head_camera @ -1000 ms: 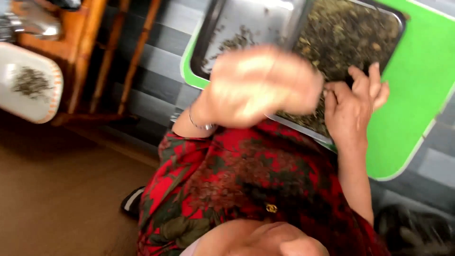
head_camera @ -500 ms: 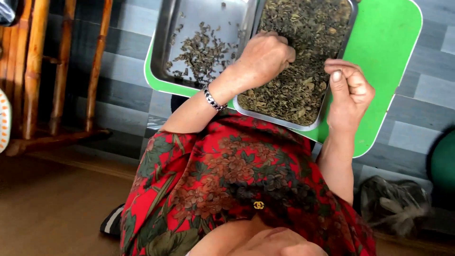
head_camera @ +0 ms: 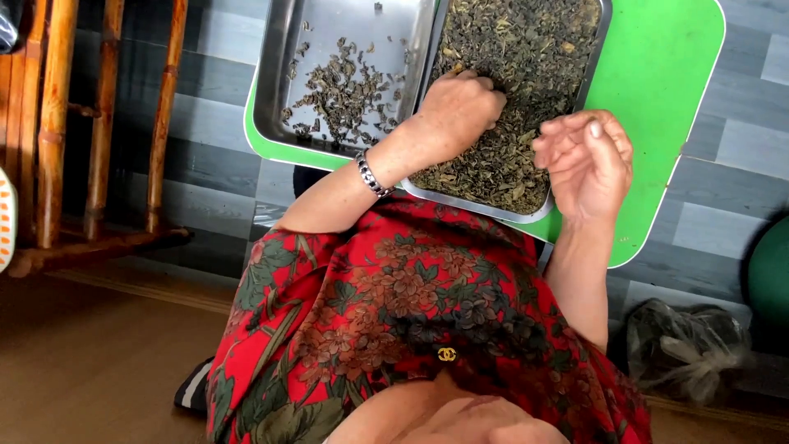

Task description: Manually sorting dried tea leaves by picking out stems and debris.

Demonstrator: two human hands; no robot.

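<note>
Two shallow metal trays lie side by side on a green tabletop (head_camera: 667, 99). The left tray (head_camera: 273, 99) holds a thin scatter of dried leaves (head_camera: 345, 92). The right tray (head_camera: 481, 203) is filled with dried green-brown leaves (head_camera: 526, 57). My left hand (head_camera: 460, 107), a metal bracelet on its wrist, rests knuckles up in the right tray with its fingers curled into the leaves. My right hand (head_camera: 585, 160) hovers over that tray's right edge, palm turned up and fingers loosely apart; I see nothing in it.
A red flowered garment (head_camera: 394, 312) covers my lap below the table. A wooden chair frame (head_camera: 51, 131) stands at the left. A crumpled plastic bag (head_camera: 682, 345) lies on the floor at lower right, beside a dark green round object (head_camera: 772, 275).
My left hand came down from in front of the camera into the right tray's leaves. My right hand turned palm up and lifted off the tray's edge.
</note>
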